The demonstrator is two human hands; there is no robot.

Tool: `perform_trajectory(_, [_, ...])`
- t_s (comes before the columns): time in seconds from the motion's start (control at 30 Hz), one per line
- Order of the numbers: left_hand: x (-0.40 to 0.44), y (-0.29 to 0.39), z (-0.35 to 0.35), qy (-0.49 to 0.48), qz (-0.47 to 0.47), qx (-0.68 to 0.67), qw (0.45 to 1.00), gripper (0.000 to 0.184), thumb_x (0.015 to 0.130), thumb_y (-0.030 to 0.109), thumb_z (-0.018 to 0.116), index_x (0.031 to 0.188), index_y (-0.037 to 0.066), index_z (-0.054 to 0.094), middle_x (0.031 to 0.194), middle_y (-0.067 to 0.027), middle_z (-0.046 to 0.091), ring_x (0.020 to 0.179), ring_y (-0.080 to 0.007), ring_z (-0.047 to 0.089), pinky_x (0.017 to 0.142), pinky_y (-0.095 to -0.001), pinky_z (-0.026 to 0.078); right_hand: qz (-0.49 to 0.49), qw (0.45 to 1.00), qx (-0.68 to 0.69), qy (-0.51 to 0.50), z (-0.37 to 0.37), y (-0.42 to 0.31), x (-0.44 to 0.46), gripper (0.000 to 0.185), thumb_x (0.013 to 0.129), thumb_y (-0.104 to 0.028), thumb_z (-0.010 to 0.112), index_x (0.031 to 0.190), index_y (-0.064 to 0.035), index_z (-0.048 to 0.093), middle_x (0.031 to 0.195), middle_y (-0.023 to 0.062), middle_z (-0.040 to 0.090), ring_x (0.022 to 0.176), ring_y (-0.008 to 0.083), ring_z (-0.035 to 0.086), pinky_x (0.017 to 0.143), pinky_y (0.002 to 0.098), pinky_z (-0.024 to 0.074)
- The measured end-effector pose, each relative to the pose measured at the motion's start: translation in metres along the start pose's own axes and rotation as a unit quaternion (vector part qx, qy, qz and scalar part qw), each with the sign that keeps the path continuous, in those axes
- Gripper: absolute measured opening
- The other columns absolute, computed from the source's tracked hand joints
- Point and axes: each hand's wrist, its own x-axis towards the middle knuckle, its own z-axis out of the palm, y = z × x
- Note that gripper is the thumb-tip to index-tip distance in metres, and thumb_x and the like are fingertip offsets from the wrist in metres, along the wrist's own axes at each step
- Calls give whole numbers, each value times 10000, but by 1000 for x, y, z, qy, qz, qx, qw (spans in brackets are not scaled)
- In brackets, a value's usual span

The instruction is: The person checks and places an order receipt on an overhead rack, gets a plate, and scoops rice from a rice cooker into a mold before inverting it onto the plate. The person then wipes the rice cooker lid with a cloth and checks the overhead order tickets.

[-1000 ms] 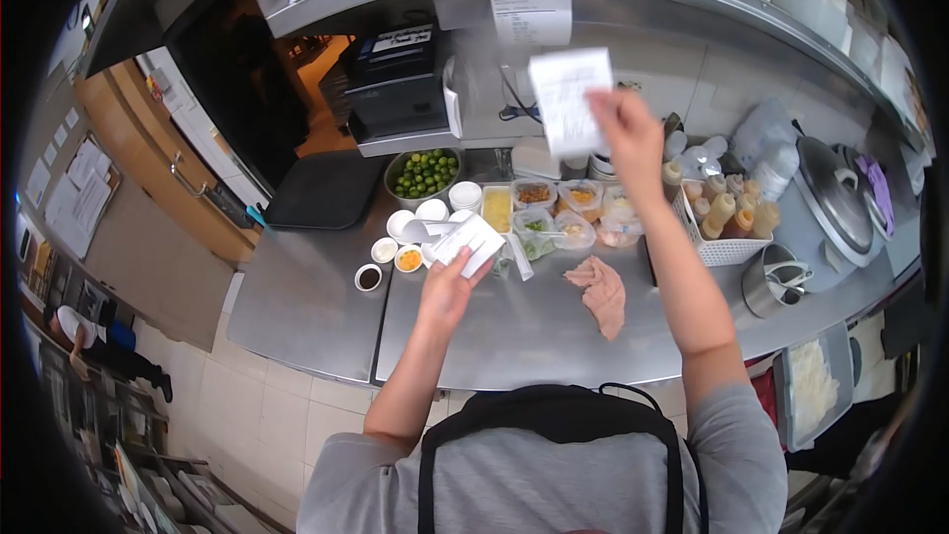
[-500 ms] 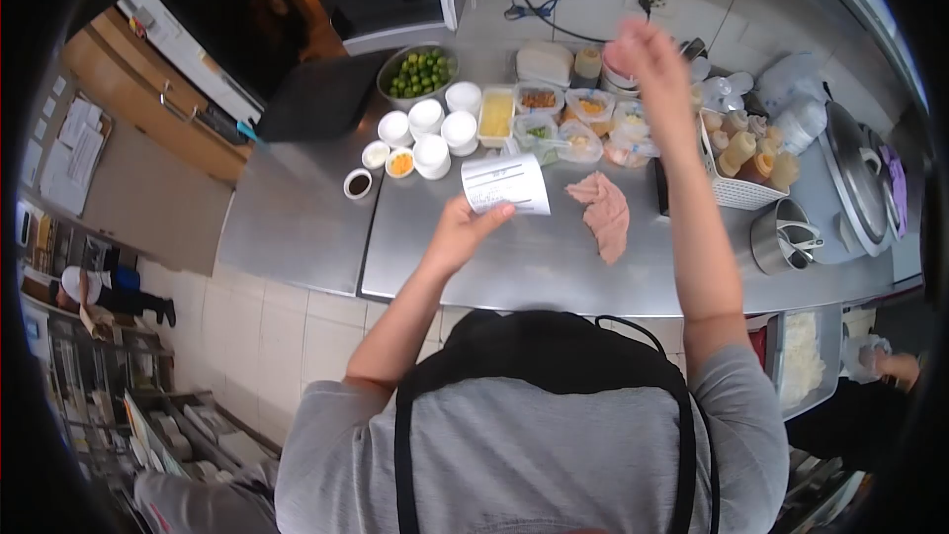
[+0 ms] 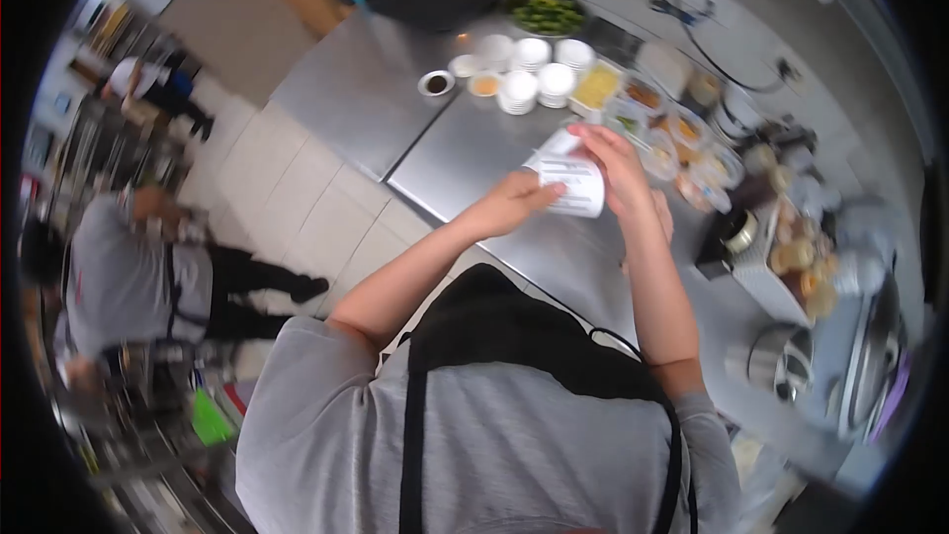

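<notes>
Above the steel counter, my left hand (image 3: 516, 204) is closed on a curled white printed receipt (image 3: 578, 190), its thumb lying across the print. My right hand (image 3: 621, 170) is at the receipt's upper right side, fingers bent over its edge and seemingly gripping it too. A pink cloth (image 3: 663, 217) lies on the counter, mostly hidden behind my right forearm. Just beyond the hands stand stacked white cups (image 3: 518, 92), a tub of yellow food (image 3: 597, 87) and several bagged ingredients (image 3: 685, 127).
A bowl of green limes (image 3: 546, 14) and a small cup of dark sauce (image 3: 436, 84) sit at the back. On the right are a basket of squeeze bottles (image 3: 771, 282) and a metal pot (image 3: 781, 358). A co-worker (image 3: 138, 272) stands at the left.
My right hand has come down from the wall side of the counter to the receipt. The view has turned left, bringing a co-worker into sight. My left hand still holds the receipt.
</notes>
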Motion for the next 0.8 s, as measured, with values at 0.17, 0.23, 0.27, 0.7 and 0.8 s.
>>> perform_trajectory(0.17, [-38,-16,-2,39,103,186,976,328,853,249,523,1051,-11,554,971,-96,596,912,-151,522,844,-285,382,62,989,-130,-18,11,53,28,157,769,-33,599,926,-25,587,805,26,602,668,62,527,594,178,400])
perform_trajectory(0.23, [-55,-4,-12,89,20,85,992,319,863,247,515,1037,-17,561,964,-94,597,893,-155,528,838,-291,388,3,994,-107,1,13,59,43,173,768,-16,590,940,-29,580,788,12,597,667,48,523,578,165,391])
perform_trajectory(0.27, [-66,5,-20,127,-56,-21,990,313,873,245,507,1024,-23,568,958,-92,599,873,-160,534,831,-297,394,-60,994,-85,32,15,63,46,190,766,0,581,954,-32,573,771,-3,592,665,35,520,561,152,383])
perform_trajectory(0.7, [-207,-22,-137,227,10,-241,943,399,882,256,474,1111,-71,483,1067,-123,561,973,-196,538,830,-332,437,24,985,-45,-162,212,115,8,164,818,-146,576,879,0,621,789,-8,571,705,49,494,598,182,374])
perform_trajectory(0.8, [-286,-35,-166,282,-45,-146,947,395,842,263,547,1056,-69,535,1025,-110,580,945,-163,530,846,-316,396,-53,954,-184,-230,304,156,-5,146,758,-100,630,817,31,601,728,17,557,653,74,482,604,208,386])
